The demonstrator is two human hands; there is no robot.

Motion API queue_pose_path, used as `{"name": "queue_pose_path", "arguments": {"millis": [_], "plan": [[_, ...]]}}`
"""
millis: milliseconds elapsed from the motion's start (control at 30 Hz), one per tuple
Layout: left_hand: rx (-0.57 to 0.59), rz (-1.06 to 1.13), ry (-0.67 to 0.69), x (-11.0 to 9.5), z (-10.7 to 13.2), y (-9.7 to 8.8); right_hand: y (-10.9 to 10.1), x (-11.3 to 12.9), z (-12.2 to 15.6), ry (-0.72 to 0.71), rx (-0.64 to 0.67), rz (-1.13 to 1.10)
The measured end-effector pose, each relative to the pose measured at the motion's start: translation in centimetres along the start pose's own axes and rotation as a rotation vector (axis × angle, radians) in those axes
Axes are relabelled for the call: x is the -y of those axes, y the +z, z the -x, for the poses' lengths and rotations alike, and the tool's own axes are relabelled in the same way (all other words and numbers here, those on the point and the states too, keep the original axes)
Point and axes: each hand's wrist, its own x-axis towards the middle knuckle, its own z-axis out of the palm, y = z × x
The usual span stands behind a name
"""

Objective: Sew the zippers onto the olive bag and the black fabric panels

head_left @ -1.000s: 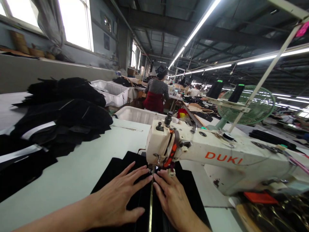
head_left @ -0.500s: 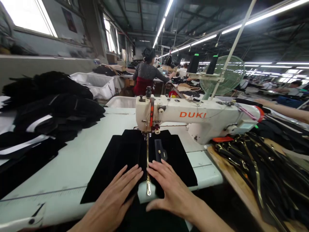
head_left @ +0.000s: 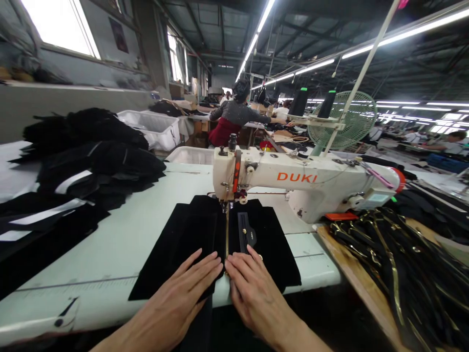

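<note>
A black fabric piece (head_left: 183, 230) lies under the needle area of a white sewing machine (head_left: 264, 168). A gold-toothed zipper (head_left: 227, 230) runs from the presser foot toward me, along the fabric. My left hand (head_left: 179, 293) lies flat on the fabric left of the zipper, fingers outstretched and together. My right hand (head_left: 256, 288) is over the zipper's near end, its thumb tucked under the fingers; the slider is hidden there. Just ahead of the right fingers sits a dark plate with a small gold part (head_left: 245, 231).
Black cut pieces (head_left: 110, 161) are heaped at the left. To the right, black strips with gold zippers (head_left: 388, 264) cover a wooden board (head_left: 351, 274). Behind the machine are a white bin (head_left: 192, 154), a fan (head_left: 351, 120) and a seated co-worker (head_left: 238, 115).
My right thumb has drawn in under the fingers, and the zipper's slider has gone out of sight beneath that hand. My left hand stays flat. The view has shifted slightly.
</note>
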Motion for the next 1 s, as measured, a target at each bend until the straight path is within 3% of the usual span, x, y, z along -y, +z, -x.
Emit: {"name": "queue_pose_path", "arguments": {"millis": [167, 367, 667, 833, 1000], "plan": [[-0.054, -0.095, 0.038, -0.1, 0.2, 0.2, 0.3, 0.0, 0.1, 0.012, -0.029, -0.087], [-0.066, -0.053, 0.077, -0.1, -0.1, -0.1, 1.2, 0.5, -0.3, 0.245, -0.131, -0.208], [-0.05, 0.186, -0.132, 0.5, 1.2, 0.7, 2.3, 0.4, -0.7, 0.134, -0.239, -0.175], [-0.096, 0.112, -0.05, 0.5, 0.9, 1.0, 2.1, 0.3, -1.4, 0.247, -0.271, -0.28], [-0.106, 0.021, 0.06, 0.1, 0.4, 0.5, 1.3, 0.9, -2.4, 0.388, -0.18, -0.29]]}}
